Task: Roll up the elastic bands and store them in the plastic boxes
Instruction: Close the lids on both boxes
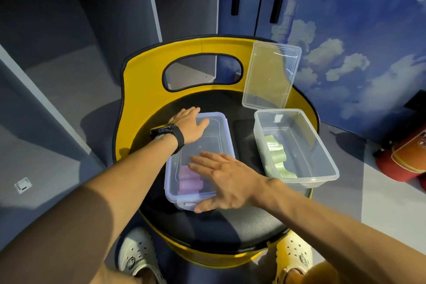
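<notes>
A clear plastic box with a blue-rimmed lid (214,131) lies on the black seat of a yellow chair (143,90). Rolled purple elastic bands (187,181) show through its near end. My left hand (190,125) lies flat on the far left corner of the lid, fingers straight. My right hand (227,178) presses flat on the near end of the lid, with the thumb at the front edge. To the right stands an open clear box (322,159) with rolled green bands (275,154) inside.
A loose clear lid (272,76) leans against the chair's backrest behind the open box. A red and orange bag (408,159) lies on the floor at the right. My two feet in clogs stand under the seat's front edge.
</notes>
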Demonstrator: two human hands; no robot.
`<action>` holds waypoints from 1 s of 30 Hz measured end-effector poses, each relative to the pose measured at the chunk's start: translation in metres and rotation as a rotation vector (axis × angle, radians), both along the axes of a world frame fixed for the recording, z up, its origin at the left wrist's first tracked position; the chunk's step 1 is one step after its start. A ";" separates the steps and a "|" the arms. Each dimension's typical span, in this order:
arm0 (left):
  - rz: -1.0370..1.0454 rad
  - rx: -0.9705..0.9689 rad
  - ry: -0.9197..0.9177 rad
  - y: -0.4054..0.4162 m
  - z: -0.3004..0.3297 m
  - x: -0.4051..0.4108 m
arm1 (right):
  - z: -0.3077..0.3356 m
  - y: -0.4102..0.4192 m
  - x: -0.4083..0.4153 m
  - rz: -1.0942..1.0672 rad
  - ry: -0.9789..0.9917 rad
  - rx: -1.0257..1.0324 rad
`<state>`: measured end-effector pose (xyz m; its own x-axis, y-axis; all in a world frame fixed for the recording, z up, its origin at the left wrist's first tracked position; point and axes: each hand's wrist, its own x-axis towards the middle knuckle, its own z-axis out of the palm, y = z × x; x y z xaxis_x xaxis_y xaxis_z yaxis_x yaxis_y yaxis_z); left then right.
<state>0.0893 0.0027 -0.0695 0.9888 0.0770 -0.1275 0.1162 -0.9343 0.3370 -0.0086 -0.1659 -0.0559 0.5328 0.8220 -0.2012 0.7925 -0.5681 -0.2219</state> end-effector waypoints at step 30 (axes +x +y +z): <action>-0.048 0.245 -0.022 0.000 -0.016 0.010 | -0.009 0.005 -0.002 0.098 -0.195 -0.024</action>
<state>0.0995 0.0028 -0.0851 0.9944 0.0564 -0.0896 0.0654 -0.9927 0.1017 -0.0105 -0.1612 -0.0651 0.4811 0.8681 -0.1224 0.8710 -0.4892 -0.0462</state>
